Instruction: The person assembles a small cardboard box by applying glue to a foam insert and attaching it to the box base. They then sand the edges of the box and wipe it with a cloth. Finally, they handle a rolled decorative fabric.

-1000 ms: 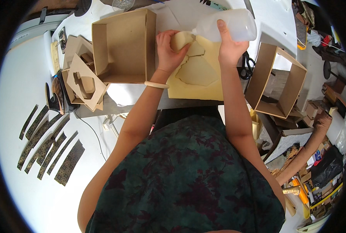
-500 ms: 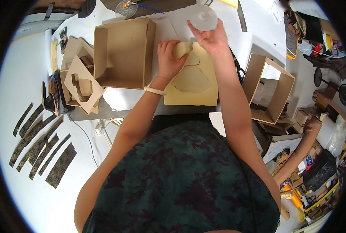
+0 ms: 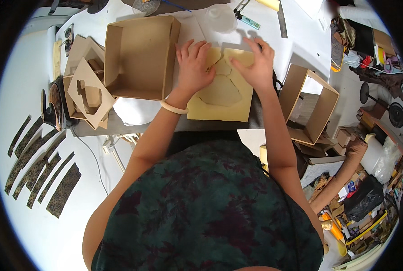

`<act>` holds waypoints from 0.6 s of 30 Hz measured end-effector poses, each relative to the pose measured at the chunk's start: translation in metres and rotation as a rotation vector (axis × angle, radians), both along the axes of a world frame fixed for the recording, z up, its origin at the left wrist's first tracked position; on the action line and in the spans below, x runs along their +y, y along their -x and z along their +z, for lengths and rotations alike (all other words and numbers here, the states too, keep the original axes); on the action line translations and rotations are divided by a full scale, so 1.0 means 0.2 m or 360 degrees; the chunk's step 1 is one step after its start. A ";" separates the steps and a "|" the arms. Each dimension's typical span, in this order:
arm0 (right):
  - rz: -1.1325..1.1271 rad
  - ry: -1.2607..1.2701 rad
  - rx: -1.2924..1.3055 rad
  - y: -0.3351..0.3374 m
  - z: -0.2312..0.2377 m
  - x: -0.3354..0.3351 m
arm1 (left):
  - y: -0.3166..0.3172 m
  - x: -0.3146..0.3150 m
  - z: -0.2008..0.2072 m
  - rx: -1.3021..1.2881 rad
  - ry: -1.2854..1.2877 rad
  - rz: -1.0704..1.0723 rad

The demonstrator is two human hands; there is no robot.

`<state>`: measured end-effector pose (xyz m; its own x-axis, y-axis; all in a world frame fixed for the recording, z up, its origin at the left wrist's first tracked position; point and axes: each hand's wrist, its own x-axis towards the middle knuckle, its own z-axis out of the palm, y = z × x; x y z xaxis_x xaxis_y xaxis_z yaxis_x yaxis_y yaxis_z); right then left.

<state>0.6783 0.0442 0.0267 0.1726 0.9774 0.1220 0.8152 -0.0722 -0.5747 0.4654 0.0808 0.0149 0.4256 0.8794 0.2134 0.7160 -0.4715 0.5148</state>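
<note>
A yellow foam slab [image 3: 243,101] lies flat at the table's front edge, with an angular outline cut into its middle and a slit running up from it. My left hand [image 3: 194,65] rests on the slab's upper left part, fingers spread and thumb beside the slit. Over the upper right corner is my right hand [image 3: 258,65], fingers apart and holding nothing. Beyond the slab, a round translucent plastic container [image 3: 220,19] sits on white paper. A utility knife with a teal handle [image 3: 248,21] lies beside it.
A large open cardboard box [image 3: 140,56] stands left of the slab, with cut cardboard pieces [image 3: 86,92] stacked beyond it. At the right is an open cardboard frame [image 3: 312,106]. Patterned strips [image 3: 41,167] lie at far left. A metal ruler [image 3: 282,20] lies at the back.
My right hand has let go of the translucent container, now on the table, and come back toward the slab. The utility knife now shows fully. My left hand has spread its fingers on the slab.
</note>
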 end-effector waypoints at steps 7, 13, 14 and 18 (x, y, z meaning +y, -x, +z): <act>0.0221 0.0055 0.0206 0.05 -0.16 -0.06 | 0.06 0.01 -0.11 -0.0249 0.0240 -0.0095; 0.0253 0.0031 0.0155 0.04 -0.19 -0.07 | 0.06 0.02 -0.13 -0.0329 0.0204 -0.0127; 0.0260 0.0021 0.0154 0.04 -0.19 -0.06 | 0.06 0.02 -0.13 -0.0339 0.0205 -0.0134; 0.0285 0.0009 0.0164 0.04 -0.18 -0.06 | 0.07 0.03 -0.15 -0.0344 0.0185 -0.0145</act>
